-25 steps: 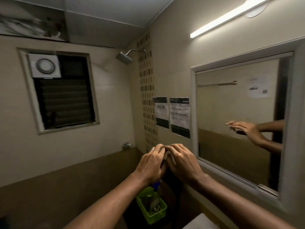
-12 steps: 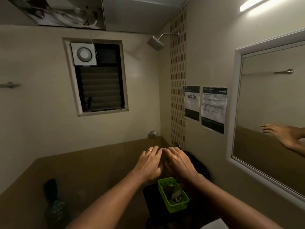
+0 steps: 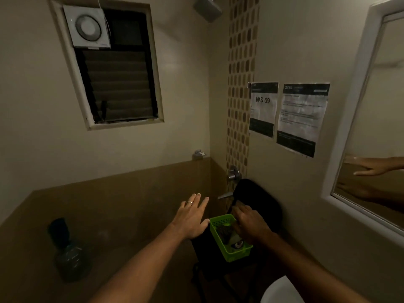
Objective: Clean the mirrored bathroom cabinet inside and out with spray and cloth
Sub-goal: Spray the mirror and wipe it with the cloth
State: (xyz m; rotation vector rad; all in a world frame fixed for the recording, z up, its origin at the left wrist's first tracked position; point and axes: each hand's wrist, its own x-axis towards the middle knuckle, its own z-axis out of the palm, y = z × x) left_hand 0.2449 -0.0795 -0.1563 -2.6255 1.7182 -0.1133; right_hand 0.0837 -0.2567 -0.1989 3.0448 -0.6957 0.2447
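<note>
the green basket sits on a dark chair against the wall, below and left of the mirrored cabinet, likely so the cleaning gear stays within arm's reach of the job. the right hand is down over the basket's far right side with its fingers bent into it. it looks like it is going for something inside, but whether it has hold of anything is hidden by the hand itself, so that cannot be told. the left hand hovers just left of the basket with fingers straight and spread, holding nothing, a ring on one finger. it seems held there for balance or ready to steady the basket.

inside the basket lie a dark lump and a small pale item, too dim to name. neither a spray bottle nor a cloth can be made out for sure. the cabinet's door looks closed, its glass showing reflected hands, and it is untouched, well above and right of the basket. a dark bottle stands on the floor far left of the basket. two paper notices hang on the wall above it, left of the cabinet.
</note>
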